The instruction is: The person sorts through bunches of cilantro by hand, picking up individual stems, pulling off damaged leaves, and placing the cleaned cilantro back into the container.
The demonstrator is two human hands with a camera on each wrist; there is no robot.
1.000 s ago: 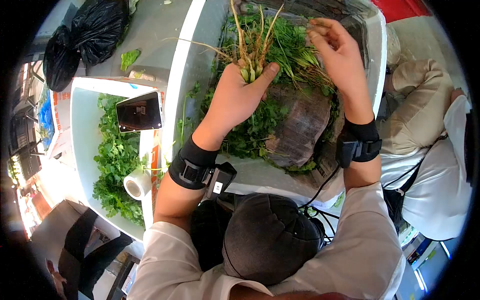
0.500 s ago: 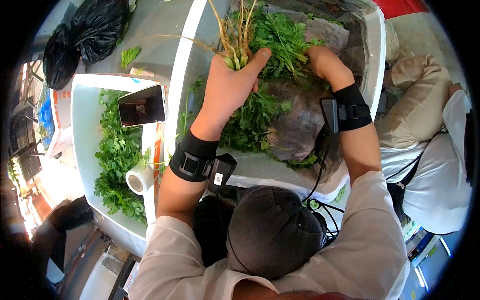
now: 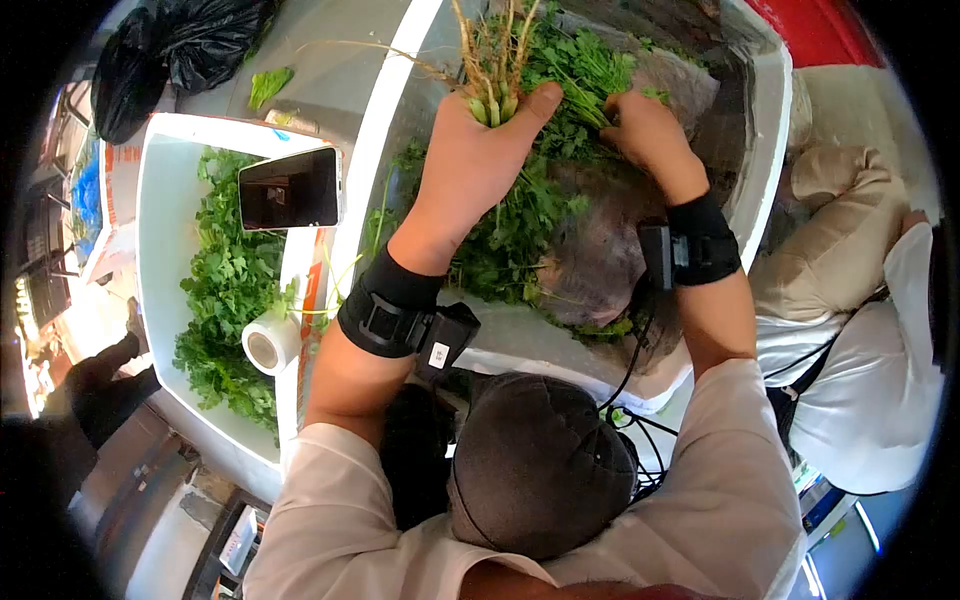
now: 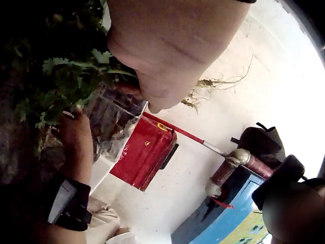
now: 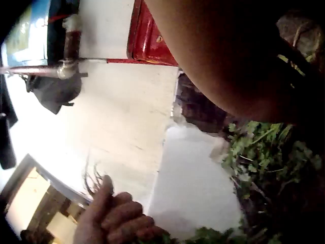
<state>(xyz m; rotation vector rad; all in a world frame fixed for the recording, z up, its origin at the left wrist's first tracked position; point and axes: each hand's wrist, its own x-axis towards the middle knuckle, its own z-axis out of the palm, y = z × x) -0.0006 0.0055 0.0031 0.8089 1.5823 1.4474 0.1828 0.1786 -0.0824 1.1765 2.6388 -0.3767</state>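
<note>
My left hand (image 3: 478,165) grips a bunch of cilantro, its pale stem bases and long roots (image 3: 492,85) pointing up past the thumb. The leafy part (image 3: 515,235) hangs below that hand, inside a white foam box (image 3: 378,110). My right hand (image 3: 655,140) is low in the same box, fingers curled at the stems of a loose cilantro pile (image 3: 580,75). In the left wrist view the right hand (image 4: 76,137) touches the greens; its fingertips are partly hidden there. The right wrist view shows the left hand (image 5: 119,213) with thin roots above it.
Dark, wet-looking wrapping (image 3: 605,235) lies in the box. To the left, another foam box (image 3: 150,290) holds leafy greens (image 3: 230,290); a phone (image 3: 290,190) and a white roll (image 3: 270,343) rest at its edge. A black bag (image 3: 215,50) lies behind. Someone sits at right (image 3: 850,230).
My right hand, earlier raised with fingers spread, has come down into the cilantro and its fingers have curled at the stems. The left hand has shifted slightly forward, still holding its bunch.
</note>
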